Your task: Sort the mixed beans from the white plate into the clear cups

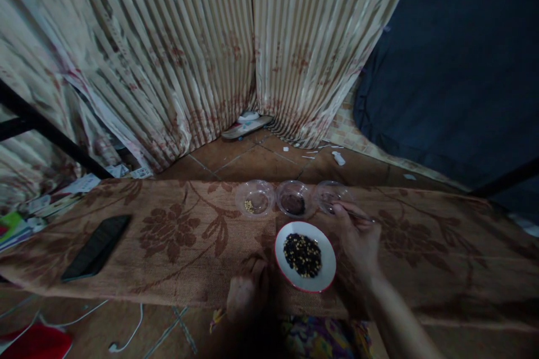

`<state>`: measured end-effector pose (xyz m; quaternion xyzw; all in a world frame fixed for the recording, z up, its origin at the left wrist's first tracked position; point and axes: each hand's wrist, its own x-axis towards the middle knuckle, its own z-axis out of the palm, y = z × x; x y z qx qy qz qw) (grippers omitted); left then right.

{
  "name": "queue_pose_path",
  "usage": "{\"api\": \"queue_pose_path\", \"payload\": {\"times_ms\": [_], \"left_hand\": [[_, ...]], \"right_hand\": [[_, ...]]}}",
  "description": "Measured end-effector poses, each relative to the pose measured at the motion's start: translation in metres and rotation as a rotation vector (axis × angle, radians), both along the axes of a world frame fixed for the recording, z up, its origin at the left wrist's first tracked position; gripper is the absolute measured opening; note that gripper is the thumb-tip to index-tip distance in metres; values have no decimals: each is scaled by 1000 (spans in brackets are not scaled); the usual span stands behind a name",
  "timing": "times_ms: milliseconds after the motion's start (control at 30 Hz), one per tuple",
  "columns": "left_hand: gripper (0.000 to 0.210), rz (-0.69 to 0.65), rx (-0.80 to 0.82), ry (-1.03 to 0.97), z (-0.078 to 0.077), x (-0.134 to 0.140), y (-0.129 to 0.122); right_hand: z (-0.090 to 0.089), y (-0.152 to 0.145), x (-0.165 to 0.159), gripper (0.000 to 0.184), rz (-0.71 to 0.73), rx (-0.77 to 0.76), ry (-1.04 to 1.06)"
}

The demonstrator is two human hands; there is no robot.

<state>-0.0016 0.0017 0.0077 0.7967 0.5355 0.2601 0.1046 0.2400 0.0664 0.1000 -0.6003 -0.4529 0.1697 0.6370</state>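
My right hand [360,241] is closed on what look like thin tweezers [362,215], its fingertips over the right-hand clear plastic cup [330,186]. The tool's tip cannot be made out. To the left stand two more clear cups: the middle cup [290,185] has small dark grains at its bottom, and the left cup [263,186] holds several pale yellow grains. In front of them, a white bowl with a red rim [328,261] contains mixed black and yellow grains [302,255]. My left hand [247,289] rests with curled fingers at the cloth's near edge, left of the bowl.
A brown flowered cloth [181,269] covers the narrow table. On its left lies a dark phone-like object [96,247]. Papers [84,184] are at the far left. Beyond the table are a skateboard [246,128], scraps on the tiled floor and striped curtains [202,56].
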Motion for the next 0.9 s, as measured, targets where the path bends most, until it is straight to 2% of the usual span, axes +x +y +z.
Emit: {"api": "queue_pose_path", "payload": {"times_ms": [133, 267, 333, 467, 900], "left_hand": [[18, -10, -8, 8, -3, 0, 1], [18, -8, 0, 8, -6, -1, 1], [18, -12, -4, 11, -6, 0, 1], [20, 9, -30, 25, -5, 1, 0], [21, -5, -8, 22, -2, 1, 0]], "right_hand": [[-7, -20, 8, 26, 48, -68, -66], [-27, -47, 16, 28, 225, -244, -199], [-35, -55, 17, 28, 266, -285, -263], [-42, -60, 14, 28, 266, -282, -336], [-43, -58, 10, 29, 259, -235, -462]]}}
